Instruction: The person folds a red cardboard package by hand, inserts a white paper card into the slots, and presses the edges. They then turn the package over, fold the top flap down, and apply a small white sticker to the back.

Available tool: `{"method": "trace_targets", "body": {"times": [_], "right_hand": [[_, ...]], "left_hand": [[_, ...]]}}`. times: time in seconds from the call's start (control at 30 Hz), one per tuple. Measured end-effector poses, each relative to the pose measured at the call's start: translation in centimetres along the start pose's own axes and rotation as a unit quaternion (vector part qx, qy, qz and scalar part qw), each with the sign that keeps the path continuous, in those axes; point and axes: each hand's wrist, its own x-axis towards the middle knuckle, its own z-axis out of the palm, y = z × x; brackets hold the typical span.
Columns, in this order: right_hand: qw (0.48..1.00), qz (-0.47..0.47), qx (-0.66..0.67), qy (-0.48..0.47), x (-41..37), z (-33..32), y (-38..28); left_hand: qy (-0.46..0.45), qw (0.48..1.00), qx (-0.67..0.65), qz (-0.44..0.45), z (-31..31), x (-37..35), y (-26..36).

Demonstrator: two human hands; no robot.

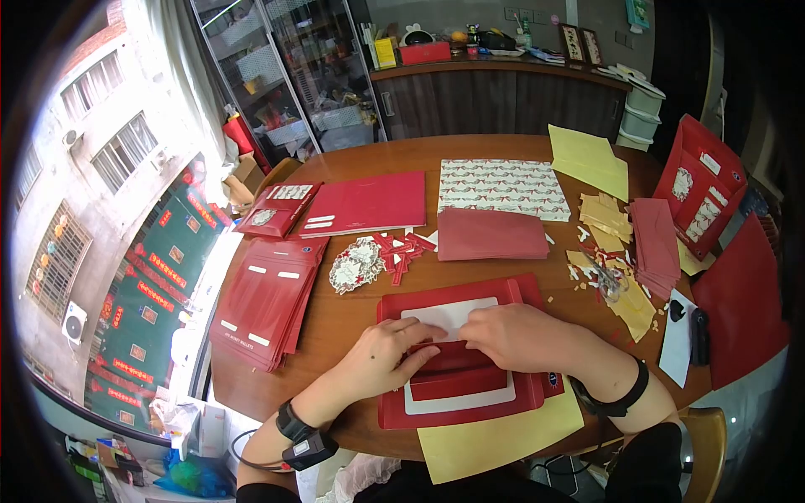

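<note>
Left hand (390,356): fingers curled, thumb and fingertips nipped on the top left edge of the red envelope (453,373).
Right hand (516,335): flat, palm down, fingers stretched side by side, pressing on the envelope's top right edge.
Red envelope: right between both hands, lying on the white panel (457,314) of the open red folder (394,415).
Around: yellow sheet (495,440) tucked under the folder's near edge; stack of red packets (268,302) off to the left; paper cutouts (356,264) just beyond.

Red card folder (390,394), opened flat at 6 o'clock in view, white panel (449,314) inside, darker red envelope (457,373) across its middle, partly covered
</note>
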Motion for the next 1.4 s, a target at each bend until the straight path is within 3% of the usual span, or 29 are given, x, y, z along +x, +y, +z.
{"method": "trace_targets", "body": {"times": [0.07,0.1,0.2,0.27,0.8,0.87,0.97,1.1,1.17,1.3,1.4], "right_hand": [[1.000,0.010,0.010,-0.003,0.1,-0.1,0.2],[1.000,0.010,0.010,-0.003,0.2,-0.2,0.2],[0.999,0.016,0.043,0.017,0.3,-0.4,0.2],[0.997,0.016,0.076,0.013,0.3,-0.4,0.2],[0.999,0.025,0.040,-0.004,0.6,0.7,0.7],[0.999,0.017,0.029,0.013,0.6,0.9,0.8],[0.997,-0.004,0.050,0.052,0.5,1.3,0.9],[0.999,0.013,0.010,0.030,0.5,0.6,0.0],[0.990,-0.078,-0.031,0.113,0.6,0.7,0.2],[0.991,-0.091,-0.030,0.096,0.5,0.6,0.3],[0.991,-0.088,-0.045,0.085,0.5,1.0,0.7]], "left_hand": [[0.003,0.995,-0.051,-0.084,-0.4,0.4,0.9],[0.003,0.995,-0.051,-0.084,-0.2,0.3,0.9],[0.016,0.993,-0.090,-0.077,0.7,0.2,-0.1],[0.000,0.997,-0.072,-0.005,1.1,0.2,-0.8],[-0.024,0.999,-0.006,-0.024,1.4,-0.1,-0.9],[0.008,0.999,0.007,0.042,1.3,0.0,-1.1],[0.004,0.999,0.012,0.052,1.1,0.1,-1.2],[0.004,0.999,-0.011,0.052,1.3,0.1,-1.8],[-0.012,0.999,-0.023,0.022,1.2,0.1,-1.9],[0.024,0.999,-0.039,-0.005,0.7,0.2,-1.1],[0.029,0.999,-0.028,0.028,0.3,0.1,-1.6]]}}
